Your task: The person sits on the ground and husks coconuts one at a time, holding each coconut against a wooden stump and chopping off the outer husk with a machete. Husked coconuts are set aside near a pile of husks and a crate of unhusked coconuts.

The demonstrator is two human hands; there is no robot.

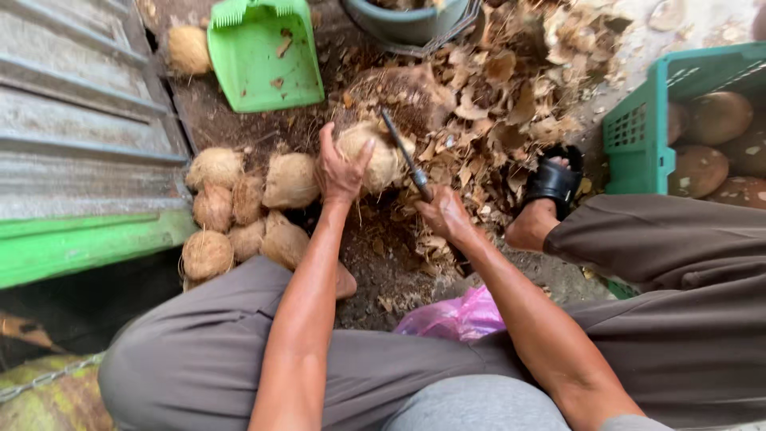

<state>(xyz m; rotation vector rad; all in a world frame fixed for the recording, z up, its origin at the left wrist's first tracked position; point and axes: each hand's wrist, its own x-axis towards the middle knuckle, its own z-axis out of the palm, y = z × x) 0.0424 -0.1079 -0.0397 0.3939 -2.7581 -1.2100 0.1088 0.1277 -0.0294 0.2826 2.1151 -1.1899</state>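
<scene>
coconut under the knife, pile waiting

the left hand (341, 169) is clamped over a fibrous coconut (375, 160), pinning it on the dirt floor between the person's feet. the right hand (444, 214) is closed around the handle of a knife (405, 156), its blade lying against the coconut's right side. just left, about 7 husked brown coconuts (239, 209) sit in a cluster, seemingly not yet trimmed. beyond, a heap of husk scraps (511, 96) covers the ground, and smooth dark coconuts fill a green crate (638, 136) at right. judging by this, much is done, several remain.
</scene>
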